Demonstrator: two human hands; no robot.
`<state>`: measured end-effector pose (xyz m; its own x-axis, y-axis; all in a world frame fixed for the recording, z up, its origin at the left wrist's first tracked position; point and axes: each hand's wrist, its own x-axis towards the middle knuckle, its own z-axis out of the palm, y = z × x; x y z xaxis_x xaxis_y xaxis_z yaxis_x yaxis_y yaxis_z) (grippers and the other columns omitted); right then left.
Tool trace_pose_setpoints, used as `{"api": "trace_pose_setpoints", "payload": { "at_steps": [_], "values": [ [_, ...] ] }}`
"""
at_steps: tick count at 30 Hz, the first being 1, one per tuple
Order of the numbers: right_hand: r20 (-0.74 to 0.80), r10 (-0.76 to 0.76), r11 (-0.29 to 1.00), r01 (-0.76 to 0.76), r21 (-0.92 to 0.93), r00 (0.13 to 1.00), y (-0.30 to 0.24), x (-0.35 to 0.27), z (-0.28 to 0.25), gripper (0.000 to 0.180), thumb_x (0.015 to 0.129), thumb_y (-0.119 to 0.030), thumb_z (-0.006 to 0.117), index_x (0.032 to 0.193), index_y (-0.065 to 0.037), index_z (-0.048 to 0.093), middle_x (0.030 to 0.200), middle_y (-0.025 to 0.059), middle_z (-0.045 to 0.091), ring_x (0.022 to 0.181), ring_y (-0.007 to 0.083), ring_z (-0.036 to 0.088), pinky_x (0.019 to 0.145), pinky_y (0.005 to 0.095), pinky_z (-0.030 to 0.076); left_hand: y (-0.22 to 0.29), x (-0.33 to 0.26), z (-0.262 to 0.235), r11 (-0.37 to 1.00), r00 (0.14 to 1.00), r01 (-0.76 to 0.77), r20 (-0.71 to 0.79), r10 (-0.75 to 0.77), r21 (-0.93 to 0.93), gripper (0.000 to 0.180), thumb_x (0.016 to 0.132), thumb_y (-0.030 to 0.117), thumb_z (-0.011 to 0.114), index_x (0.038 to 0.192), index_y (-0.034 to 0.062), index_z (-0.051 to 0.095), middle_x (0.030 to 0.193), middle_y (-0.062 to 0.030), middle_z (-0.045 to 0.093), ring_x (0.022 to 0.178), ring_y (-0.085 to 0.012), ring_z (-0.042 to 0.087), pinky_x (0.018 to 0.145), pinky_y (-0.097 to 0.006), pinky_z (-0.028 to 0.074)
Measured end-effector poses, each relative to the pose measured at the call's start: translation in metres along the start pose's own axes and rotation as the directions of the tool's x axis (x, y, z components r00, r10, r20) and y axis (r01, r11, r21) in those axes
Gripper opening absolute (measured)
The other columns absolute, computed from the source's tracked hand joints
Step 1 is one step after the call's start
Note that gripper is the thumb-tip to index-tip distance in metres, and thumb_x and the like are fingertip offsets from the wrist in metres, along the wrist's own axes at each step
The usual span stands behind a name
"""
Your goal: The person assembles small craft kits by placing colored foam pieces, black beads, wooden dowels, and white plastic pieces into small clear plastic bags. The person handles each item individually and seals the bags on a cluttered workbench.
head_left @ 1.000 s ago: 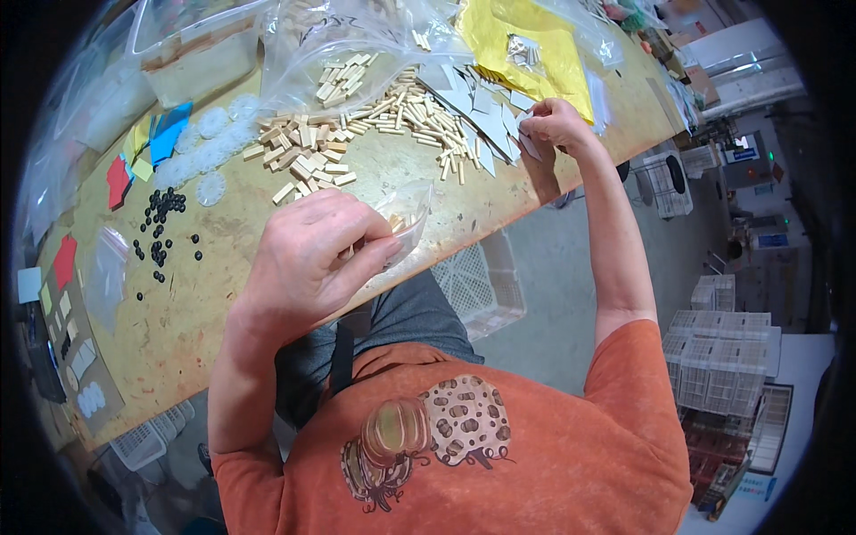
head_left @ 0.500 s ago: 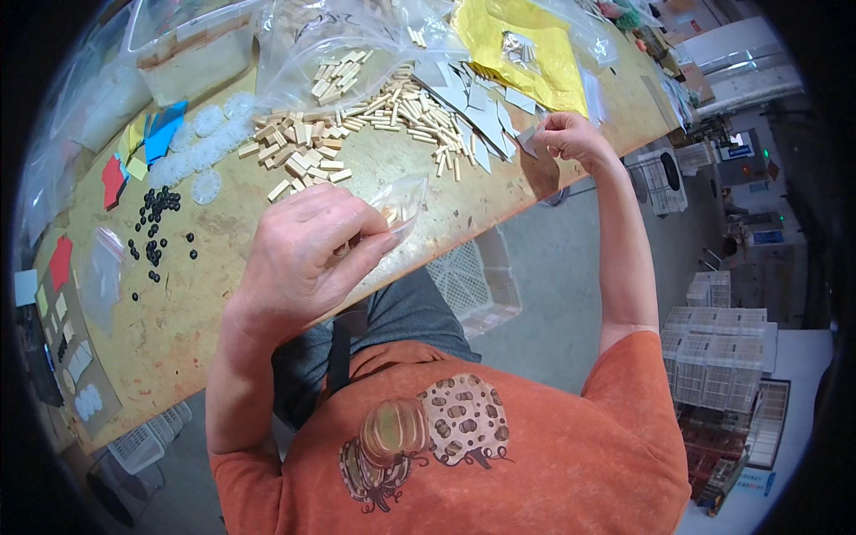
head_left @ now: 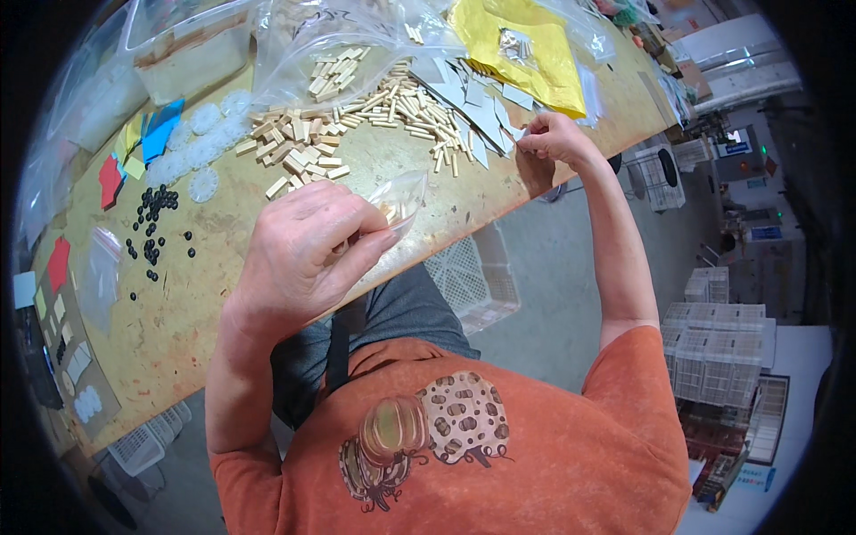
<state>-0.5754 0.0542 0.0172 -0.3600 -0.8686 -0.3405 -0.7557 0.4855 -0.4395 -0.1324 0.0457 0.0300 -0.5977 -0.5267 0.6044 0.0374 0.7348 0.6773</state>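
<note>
My left hand (head_left: 308,245) is closed around a small clear zip bag (head_left: 412,198), its mouth toward the right. A few pale wooden pieces (head_left: 390,212) show inside the bag. Out to the right, my right hand (head_left: 560,143) pinches a thin grey card piece (head_left: 516,135), seen almost edge-on, at the edge of a pile of flat grey card pieces (head_left: 477,114). Between the hands lie wooden blocks (head_left: 308,152) and thin wooden sticks (head_left: 406,111) in loose heaps.
Black beads (head_left: 156,209), clear plastic discs (head_left: 203,185) and coloured pieces (head_left: 162,129) lie on the left of the table (head_left: 205,339). A large clear bag (head_left: 330,36), a plastic tub (head_left: 192,53) and a yellow bag (head_left: 535,71) stand behind. A white crate (head_left: 473,276) is below the table edge.
My right hand has shifted slightly left, and the grey card piece in its fingers has turned nearly edge-on. My left hand and the zip bag stay in place.
</note>
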Motion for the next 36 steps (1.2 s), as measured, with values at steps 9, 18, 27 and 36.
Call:
{"api": "trace_pose_setpoints", "payload": {
  "at_steps": [9,18,27,36],
  "values": [
    [-0.042,0.055,0.986,-0.048,0.158,0.998,0.001,-0.019,-0.004,0.026,0.082,-0.016,0.082,0.096,-0.005,0.063,0.081,0.0004,0.064,0.068,0.0092,0.062,0.055,0.0235,0.047,0.001,0.0,-0.003,1.0,0.999,-0.008,-0.047,0.009,0.026,0.01,0.081,-0.001,0.076,0.083,0.0023,0.066,0.072,-0.0078,0.059,0.063,-0.0223,0.054,0.058,-0.033,0.042],
    [0.005,-0.165,0.69,0.111,0.715,0.986,-0.052,-0.078,0.004,0.018,0.086,-0.009,0.08,0.097,-0.01,0.066,0.084,-0.0038,0.066,0.078,0.0051,0.063,0.066,0.02,0.046,0.001,0.0,-0.001,1.0,0.995,-0.009,-0.103,0.01,0.009,0.011,0.08,0.0,0.079,0.087,0.0025,0.069,0.072,-0.0071,0.06,0.063,-0.0208,0.055,0.057,-0.032,0.043],
    [-0.135,-0.586,0.275,0.354,0.894,0.799,-0.167,-0.144,0.08,0.019,0.088,0.003,0.073,0.103,-0.007,0.068,0.13,0.0101,0.064,0.119,0.0163,0.061,0.103,0.0339,0.05,-0.006,-0.001,0.001,0.988,0.991,-0.113,-0.055,0.119,0.101,0.011,0.079,0.007,0.082,0.086,0.0064,0.073,0.074,-0.0055,0.062,0.067,-0.0224,0.06,0.059,-0.035,0.046],
    [-0.151,-0.687,0.596,0.669,0.443,0.711,-0.163,-0.138,0.087,0.018,0.08,-0.005,0.08,0.096,-0.006,0.07,0.121,0.0074,0.067,0.117,0.0223,0.06,0.103,0.0364,0.046,-0.004,-0.002,0.003,0.967,0.987,-0.161,0.015,0.161,0.195,0.013,0.077,0.012,0.081,0.087,0.009,0.074,0.079,-0.0048,0.063,0.071,-0.024,0.062,0.063,-0.036,0.049]
  ]
}}
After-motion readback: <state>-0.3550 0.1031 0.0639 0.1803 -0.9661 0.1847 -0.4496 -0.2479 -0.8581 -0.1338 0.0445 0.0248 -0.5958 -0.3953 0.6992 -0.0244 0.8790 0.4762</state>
